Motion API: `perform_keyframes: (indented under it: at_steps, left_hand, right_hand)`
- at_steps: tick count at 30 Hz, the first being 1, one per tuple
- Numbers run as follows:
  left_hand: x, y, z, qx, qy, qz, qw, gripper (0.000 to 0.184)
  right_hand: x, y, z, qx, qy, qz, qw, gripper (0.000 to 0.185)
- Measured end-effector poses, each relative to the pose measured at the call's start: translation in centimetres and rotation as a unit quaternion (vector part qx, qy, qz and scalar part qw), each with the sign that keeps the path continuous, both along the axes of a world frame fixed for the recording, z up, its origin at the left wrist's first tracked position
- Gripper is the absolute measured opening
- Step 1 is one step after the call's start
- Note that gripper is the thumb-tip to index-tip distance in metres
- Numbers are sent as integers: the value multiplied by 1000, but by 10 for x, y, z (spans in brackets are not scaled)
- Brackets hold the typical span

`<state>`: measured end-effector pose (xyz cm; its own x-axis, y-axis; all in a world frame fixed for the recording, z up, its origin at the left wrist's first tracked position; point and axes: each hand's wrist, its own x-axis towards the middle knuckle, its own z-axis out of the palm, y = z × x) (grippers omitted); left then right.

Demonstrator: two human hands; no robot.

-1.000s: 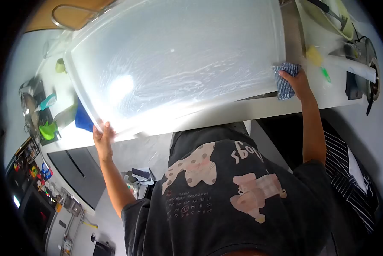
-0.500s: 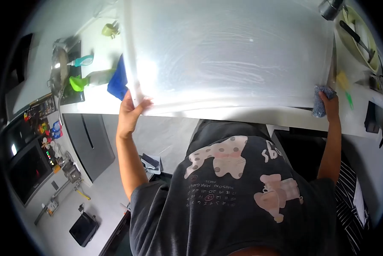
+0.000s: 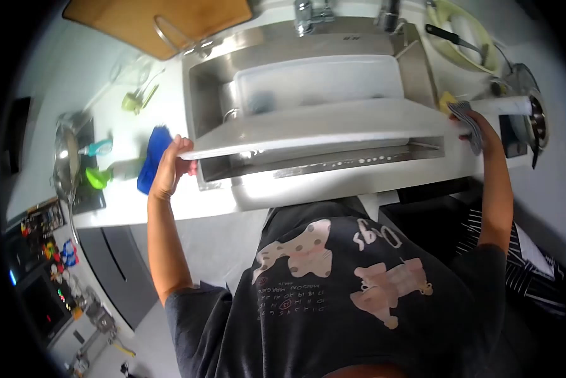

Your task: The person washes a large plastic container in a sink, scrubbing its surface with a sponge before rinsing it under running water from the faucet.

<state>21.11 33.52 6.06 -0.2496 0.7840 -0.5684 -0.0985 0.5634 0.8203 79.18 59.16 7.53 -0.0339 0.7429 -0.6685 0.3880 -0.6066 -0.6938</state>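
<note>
Remotely, I watch the left hand grip a pale panel above the sink, while the right hand, clutching cloth, might let it slip.

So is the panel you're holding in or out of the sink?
Out: your left hand holds the panel above the sink, whose inside shows below.

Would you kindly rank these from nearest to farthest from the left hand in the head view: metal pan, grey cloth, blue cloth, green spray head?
From the left hand:
1. Blue cloth, just left of it
2. Green spray head, farther left
3. Metal pan, far left
4. Grey cloth, far right, in the right hand
</note>
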Motion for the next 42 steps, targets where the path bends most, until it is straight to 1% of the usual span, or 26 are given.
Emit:
perform_keyframes:
  at_steps: [1, 2, 3, 4, 6, 7, 9, 10, 13, 15, 16, 18, 19, 21, 22, 23, 25, 26, 27, 28, 29, 31, 35, 37, 40, 42]
  left_hand:
    - [-8, 11, -4, -21, -20, -13, 1000, 47]
    - [-10, 25, -7, -36, 2, -55, 998, 53]
    - [-6, 40, -9, -78, 28, -20, 996, 57]
    - [-9, 52, -15, -87, 28, -18, 996, 58]
    - [-30, 72, -41, -133, 42, 4, 990, 59]
    - [-26, 84, -39, -147, 45, 4, 988, 63]
    - [-30, 102, -44, -172, 76, 28, 982, 64]
    - [-31, 107, -47, -173, 77, 26, 982, 64]
    - [-39, 120, -52, -186, 86, 29, 978, 64]
    - [-50, 121, -66, -104, 14, 30, 994, 46]
    - [-49, 123, -74, -107, 16, 31, 994, 46]
    - [-55, 119, -89, -4, -73, 94, 993, 25]
    - [-64, 115, -98, 7, -101, 102, 990, 13]
    - [-65, 110, -105, 30, -155, 58, 986, 16]
    - [-53, 111, -97, -10, -110, 63, 992, 17]
    - [-43, 110, -91, 1, -71, 54, 996, 16]
    - [-46, 105, -96, -4, -5, -2, 1000, 15]
    - [-49, 105, -100, -8, 32, -19, 999, 16]
    - [-52, 106, -105, -12, 68, -36, 997, 17]
    - [-52, 106, -111, 22, 117, -36, 992, 24]
    - [-57, 109, -114, -3, 171, -53, 984, 27]
    - [-51, 111, -108, 1, 283, -57, 957, 34]
    - [-63, 120, -139, 19, 327, -12, 945, 39]
    - [-55, 127, -121, 11, 229, 12, 973, 40]
    - [-58, 136, -122, 42, 262, 21, 964, 38]
    - [-64, 138, -118, 33, 235, 26, 971, 36]
  right_hand:
    - [9, 8, -13, 9, 43, 15, 999, 37]
    - [13, 18, -20, -21, 50, 20, 998, 35]
    - [15, 28, -28, -52, 58, 25, 997, 35]
    - [15, 34, -36, -45, 56, 18, 997, 35]
    - [10, 44, -55, -63, 87, -45, 993, 34]
    - [13, 51, -70, -61, 87, -48, 993, 34]
    - [16, 60, -89, -67, 230, -63, 969, 33]
    - [14, 62, -92, -88, 262, -123, 953, 33]
    - [13, 70, -100, -73, 283, -110, 950, 32]
    - [13, 76, -105, -73, 282, -126, 948, 31]
    - [13, 80, -109, -72, 279, -137, 948, 31]
    - [18, 85, -118, -66, 307, -125, 941, 29]
    - [19, 90, -125, -55, 332, -116, 935, 28]
    - [13, 94, -130, -39, 358, -149, 921, 23]
    - [23, 98, -137, -31, 370, -79, 925, 22]
    - [31, 102, -144, -38, 372, -71, 925, 22]
    - [30, 103, -153, 78, 346, 41, 934, 25]
    - [24, 102, -152, 70, 350, 51, 933, 25]
    - [18, 100, -142, 25, 358, -27, 933, 26]
    - [11, 99, -136, -21, 359, -105, 927, 28]
    - [6, 100, -138, -26, 358, -98, 928, 28]
    - [4, 102, -137, 7, 351, -92, 932, 27]
    - [5, 105, -131, 20, 330, -83, 940, 26]
    - [9, 112, -136, 31, 297, -89, 950, 27]
    - [-7, 111, -133, 43, 309, -101, 945, 28]
    - [-16, 111, -133, 46, 311, -109, 943, 29]
